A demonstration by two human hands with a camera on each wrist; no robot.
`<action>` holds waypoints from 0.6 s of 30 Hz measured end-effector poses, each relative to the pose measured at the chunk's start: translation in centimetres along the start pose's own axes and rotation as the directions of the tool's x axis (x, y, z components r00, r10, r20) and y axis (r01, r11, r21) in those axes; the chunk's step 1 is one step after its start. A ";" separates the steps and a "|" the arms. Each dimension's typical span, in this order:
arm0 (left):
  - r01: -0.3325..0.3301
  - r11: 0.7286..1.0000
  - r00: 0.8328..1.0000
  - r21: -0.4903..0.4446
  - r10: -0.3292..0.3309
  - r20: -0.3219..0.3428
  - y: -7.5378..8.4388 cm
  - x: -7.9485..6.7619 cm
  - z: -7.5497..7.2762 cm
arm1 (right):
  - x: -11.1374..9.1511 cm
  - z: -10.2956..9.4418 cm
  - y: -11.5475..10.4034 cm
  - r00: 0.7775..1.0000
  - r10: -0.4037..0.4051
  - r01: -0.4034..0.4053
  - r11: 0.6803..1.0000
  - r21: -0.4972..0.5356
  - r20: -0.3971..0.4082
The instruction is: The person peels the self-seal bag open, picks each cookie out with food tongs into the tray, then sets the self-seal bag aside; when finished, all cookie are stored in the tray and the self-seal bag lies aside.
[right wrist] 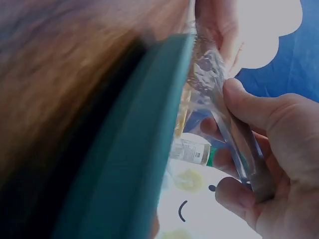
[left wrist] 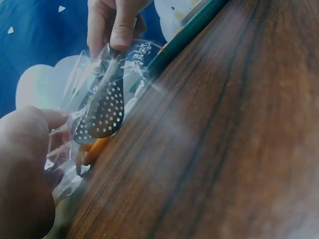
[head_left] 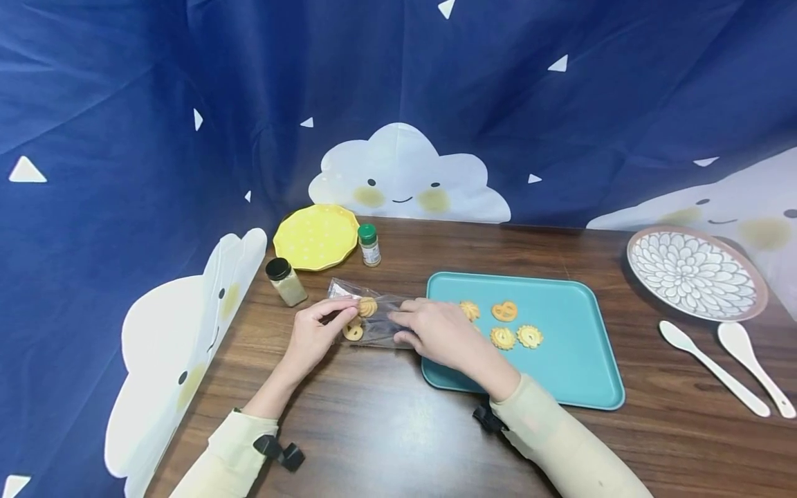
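A clear plastic bag (head_left: pixel 381 340) lies on the table between the two hands. Inside it are a swirled round cookie (head_left: pixel 367 306) and a cookie with holes (head_left: pixel 353 333). My left hand (head_left: pixel 316 335) pinches the bag's left part between thumb and fingers. From the other side my right hand (head_left: pixel 441 333) grips metal tongs (right wrist: pixel 246 154), thumb above and fingers curled below. The tongs' perforated heads (left wrist: pixel 105 110) are within the bag in the left wrist view, close to an orange-brown cookie (left wrist: pixel 94 149). Whether they touch it I cannot tell.
Right of the bag, a teal tray (head_left: pixel 560 373) bears several cookies (head_left: pixel 504 311). Behind stand a yellow plate (head_left: pixel 316 236), a green-capped jar (head_left: pixel 369 245) and a black-capped jar (head_left: pixel 286 282). At right are a patterned plate (head_left: pixel 691 273) and two white spoons (head_left: pixel 716 370).
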State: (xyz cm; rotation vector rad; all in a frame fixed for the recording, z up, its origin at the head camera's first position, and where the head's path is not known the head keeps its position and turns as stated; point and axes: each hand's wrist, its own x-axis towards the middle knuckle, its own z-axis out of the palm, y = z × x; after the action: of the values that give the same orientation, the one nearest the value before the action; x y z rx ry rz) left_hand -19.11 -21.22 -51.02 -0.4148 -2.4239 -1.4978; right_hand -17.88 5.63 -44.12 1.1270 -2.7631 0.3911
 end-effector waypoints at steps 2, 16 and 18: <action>0.002 1.000 1.000 -0.005 -0.002 0.002 0.0 0.0 0.0 | 0.0 0.1 0.0 0.999 -0.021 0.021 0.999 -0.033 -0.023; -0.012 1.000 1.000 0.016 0.012 -0.008 0.2 0.1 0.0 | 0.1 -0.3 -0.4 0.981 -0.105 0.080 0.985 -0.152 -0.162; -0.001 1.000 1.000 0.014 0.001 -0.009 0.2 0.1 0.0 | 0.1 -0.3 -0.3 0.983 -0.093 0.068 0.985 -0.155 -0.160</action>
State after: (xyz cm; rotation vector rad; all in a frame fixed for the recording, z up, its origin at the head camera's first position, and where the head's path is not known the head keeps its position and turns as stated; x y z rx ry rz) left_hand -19.16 -21.17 -50.84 -0.4054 -2.4258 -1.4783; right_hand -17.72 5.42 -43.72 1.1116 -2.5457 0.2514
